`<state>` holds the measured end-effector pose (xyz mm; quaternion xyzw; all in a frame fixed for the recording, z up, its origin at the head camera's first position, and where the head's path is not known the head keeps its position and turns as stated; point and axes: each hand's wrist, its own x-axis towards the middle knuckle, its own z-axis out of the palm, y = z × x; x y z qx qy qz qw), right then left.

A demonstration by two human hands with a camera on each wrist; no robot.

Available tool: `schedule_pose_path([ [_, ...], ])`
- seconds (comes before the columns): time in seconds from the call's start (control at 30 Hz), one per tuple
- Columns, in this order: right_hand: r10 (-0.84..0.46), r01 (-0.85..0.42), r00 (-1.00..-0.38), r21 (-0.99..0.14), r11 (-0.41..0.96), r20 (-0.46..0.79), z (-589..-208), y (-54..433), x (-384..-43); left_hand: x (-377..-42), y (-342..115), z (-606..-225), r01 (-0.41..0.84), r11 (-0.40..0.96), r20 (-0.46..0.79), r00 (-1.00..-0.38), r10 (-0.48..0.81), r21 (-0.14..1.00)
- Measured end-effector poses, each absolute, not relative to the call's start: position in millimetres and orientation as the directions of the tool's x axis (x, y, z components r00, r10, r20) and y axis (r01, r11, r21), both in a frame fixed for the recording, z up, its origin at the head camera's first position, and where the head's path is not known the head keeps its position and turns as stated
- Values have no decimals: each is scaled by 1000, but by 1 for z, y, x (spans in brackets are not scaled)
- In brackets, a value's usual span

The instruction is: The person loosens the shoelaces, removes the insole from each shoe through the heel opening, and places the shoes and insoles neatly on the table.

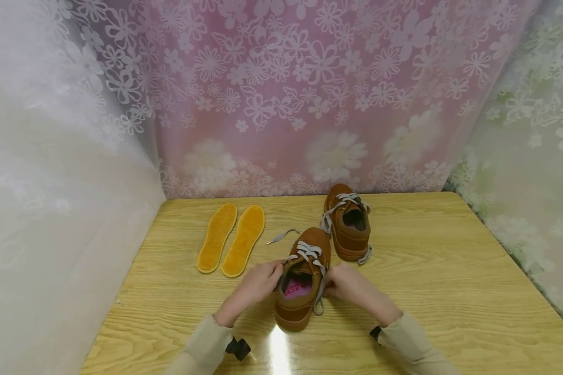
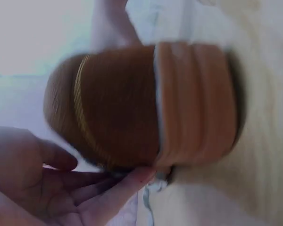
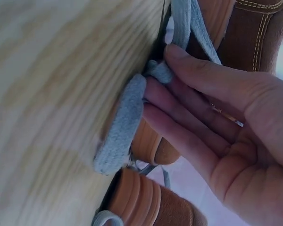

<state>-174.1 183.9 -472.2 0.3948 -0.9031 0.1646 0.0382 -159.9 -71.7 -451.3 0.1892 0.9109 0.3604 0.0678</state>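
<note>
In the head view a brown lace-up shoe [image 1: 296, 307] with grey laces and a pink insole [image 1: 296, 287] points away from me, between my hands. My left hand [image 1: 258, 284] holds its left side, thumb near the collar. The left wrist view shows the shoe's heel [image 2: 122, 103] close up, with the fingers along its side. On the other side my right hand [image 1: 349, 286] pinches a grey shoelace [image 3: 159, 71] low beside the sole, and a loop of lace hangs past the fingers in the right wrist view. The fingertips under the lace are partly hidden.
A second brown shoe [image 1: 352, 237] stands just beyond, to the right, its laces loose. Two orange-yellow insoles [image 1: 217, 238] lie side by side at the back left of the wooden table [image 1: 450, 291]. Floral curtains [image 1: 281, 104] enclose the back and both sides.
</note>
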Motion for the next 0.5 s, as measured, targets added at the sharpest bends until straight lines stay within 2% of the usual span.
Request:
schedule_pose_path([
  [0.13, -641, -677, -735, -270, 684, 221, -469, 194, -173, -183, -74, -452, 323, 705, 52, -925, 377, 632],
  [0.33, -387, -485, -861, -305, 820, 329, -465, 209, -172, -221, -64, -460, 340, 785, 68, -931, 359, 517],
  [0.4, -345, -451, -876, -316, 835, 337, -466, 212, -172, -227, -59, -466, 362, 807, 37, -919, 391, 466],
  [0.5, -374, -466, -872, -301, 832, 316, -470, 215, -170, -233, -54, -476, 415, 828, 26, -898, 439, 378],
])
